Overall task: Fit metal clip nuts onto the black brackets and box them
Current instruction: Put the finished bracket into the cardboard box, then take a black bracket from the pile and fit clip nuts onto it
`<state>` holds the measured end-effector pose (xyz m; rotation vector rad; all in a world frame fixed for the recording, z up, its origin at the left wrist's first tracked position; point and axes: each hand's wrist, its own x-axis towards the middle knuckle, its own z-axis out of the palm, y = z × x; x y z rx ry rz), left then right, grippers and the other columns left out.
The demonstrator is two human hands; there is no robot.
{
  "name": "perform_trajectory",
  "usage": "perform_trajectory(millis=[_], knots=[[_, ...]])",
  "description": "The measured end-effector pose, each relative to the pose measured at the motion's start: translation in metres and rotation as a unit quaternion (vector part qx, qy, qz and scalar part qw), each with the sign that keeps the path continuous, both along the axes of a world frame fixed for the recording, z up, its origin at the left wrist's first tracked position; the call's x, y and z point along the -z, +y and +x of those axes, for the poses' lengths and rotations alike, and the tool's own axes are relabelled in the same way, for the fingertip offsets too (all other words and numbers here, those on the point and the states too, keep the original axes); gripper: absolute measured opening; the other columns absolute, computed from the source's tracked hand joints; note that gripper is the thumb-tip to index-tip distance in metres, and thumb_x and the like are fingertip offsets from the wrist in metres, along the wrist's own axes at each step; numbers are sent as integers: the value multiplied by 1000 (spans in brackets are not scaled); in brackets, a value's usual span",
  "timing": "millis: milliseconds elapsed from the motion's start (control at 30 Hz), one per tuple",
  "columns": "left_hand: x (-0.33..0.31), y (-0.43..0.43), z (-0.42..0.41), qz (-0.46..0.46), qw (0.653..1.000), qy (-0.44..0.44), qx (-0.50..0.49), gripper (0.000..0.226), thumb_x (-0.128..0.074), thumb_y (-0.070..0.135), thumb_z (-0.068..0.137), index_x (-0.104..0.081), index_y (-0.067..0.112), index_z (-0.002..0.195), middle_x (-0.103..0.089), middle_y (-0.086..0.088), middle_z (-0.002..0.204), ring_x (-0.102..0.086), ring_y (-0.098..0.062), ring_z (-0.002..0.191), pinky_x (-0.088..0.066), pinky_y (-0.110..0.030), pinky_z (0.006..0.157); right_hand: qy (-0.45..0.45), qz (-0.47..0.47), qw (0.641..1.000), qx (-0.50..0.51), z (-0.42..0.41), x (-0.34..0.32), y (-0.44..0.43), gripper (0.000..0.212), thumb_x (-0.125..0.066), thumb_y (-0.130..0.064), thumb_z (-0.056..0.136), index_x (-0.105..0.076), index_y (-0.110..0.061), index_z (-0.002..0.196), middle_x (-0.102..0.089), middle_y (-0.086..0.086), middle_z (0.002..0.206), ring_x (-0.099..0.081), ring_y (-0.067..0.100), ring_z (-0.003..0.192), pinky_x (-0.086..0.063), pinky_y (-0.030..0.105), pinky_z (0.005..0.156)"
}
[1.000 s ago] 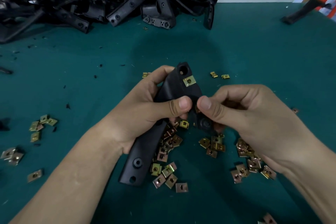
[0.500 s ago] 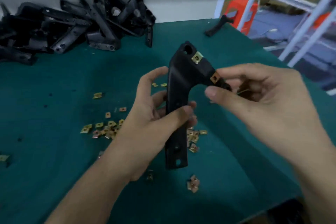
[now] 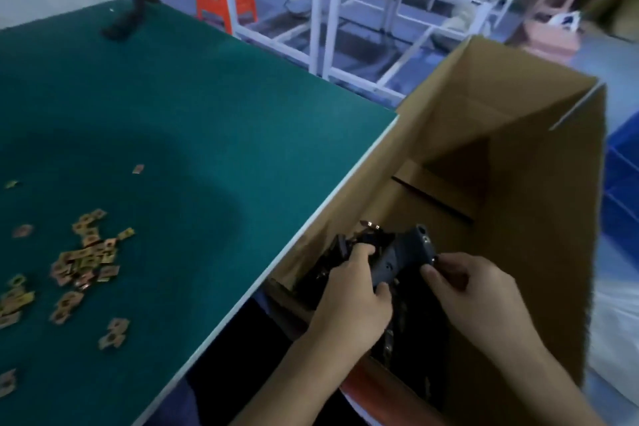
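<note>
Bracket [image 3: 397, 264] inside the box [image 3: 553, 218], both hands on it!
Left hand [image 3: 349, 294] has its fingers clamped round the middle, right hand [image 3: 473, 290] pinches the bent end. Long axis runs 7 to 1 o'clock, tip at 1. Clip nuts [image 3: 86, 254] lie scattered on the surface [image 3: 207, 121] at 9.

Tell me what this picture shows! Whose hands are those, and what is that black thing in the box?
There is no machine here, just a person working. The camera sits on their head, so you look down at their own hands. The left hand grips a black bracket, and the right hand pinches its end. They hold it inside a cardboard box beside the green table, above other dark brackets in there. The little gold squares on the table are metal clip nuts.
</note>
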<state>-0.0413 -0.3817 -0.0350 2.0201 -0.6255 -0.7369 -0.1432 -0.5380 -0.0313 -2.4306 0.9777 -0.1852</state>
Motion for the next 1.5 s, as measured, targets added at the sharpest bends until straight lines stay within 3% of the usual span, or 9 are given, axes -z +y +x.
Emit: perform_trajectory(millis=[100,333,600,733,867,1067,1200,1367,1500], knots=[[20,-11,-4,43,996,-20,71,70,-58,28,103,-16,31,159,-48,-5,149,-49,-21,134,-43,-30,103,64,13,998,8,-11,17,-7,25,-63,-45,95,-73,-25,104,-68,-9,90,-65,6,73,-60,28,61],[21,5,8,14,989,-89,114,69,-50,37,106,-9,35,161,-21,14,164,-18,-6,150,-22,-19,113,54,3,998,-38,5,-2,9,38,-64,-35,96,-63,-25,132,-64,-8,110,-60,1,81,-48,12,67],[-73,106,38,-153,951,-200,-178,54,-47,12,89,-52,43,132,-52,24,130,-52,4,123,-46,-24,103,-202,18,948,-245,114,-72,135,33,-72,-10,83,-66,-37,102,-67,-15,92,-61,5,83,-44,12,74],[-94,209,87,-125,898,-260,-333,48,-51,3,90,-59,34,126,-61,18,122,-56,5,115,-42,-15,100,-238,80,882,-398,201,-87,239,25,-63,-13,90,-68,-32,105,-66,-16,96,-61,1,91,-44,10,74],[-89,321,137,-31,851,-244,-464,44,-53,1,93,-57,30,126,-60,14,122,-55,-4,114,-45,-23,99,-178,108,830,-517,301,-76,359,34,-64,-17,93,-64,-24,126,-65,-5,115,-59,10,107,-39,13,86],[-57,433,219,48,814,-173,-552,43,-51,10,100,-47,19,142,-51,-6,136,-56,-26,115,-50,-33,90,-81,138,838,-521,418,-36,498,62,-63,-20,92,-40,-13,149,-47,14,136,-52,30,116,-38,26,86],[-42,472,288,74,818,-163,-546,47,-52,11,98,-46,17,145,-46,-13,142,-51,-31,123,-48,-37,97,-118,130,862,-476,473,-18,536,83,-70,-26,90,-22,-23,158,-21,14,159,-31,36,142,-32,37,113],[-19,514,343,189,765,-271,-553,64,-62,21,92,-35,25,150,-8,-19,164,-2,-36,152,-18,-50,120,-130,33,873,-469,527,-8,561,99,-69,-52,84,-4,-41,158,-7,7,169,-20,31,150,-21,51,118],[-8,543,371,269,703,-296,-587,82,-60,36,92,-12,32,159,7,-18,167,16,-35,154,4,-58,121,-153,21,861,-484,549,1,569,93,-63,-54,82,-4,-52,154,-31,-4,161,-35,24,143,-23,53,111]])
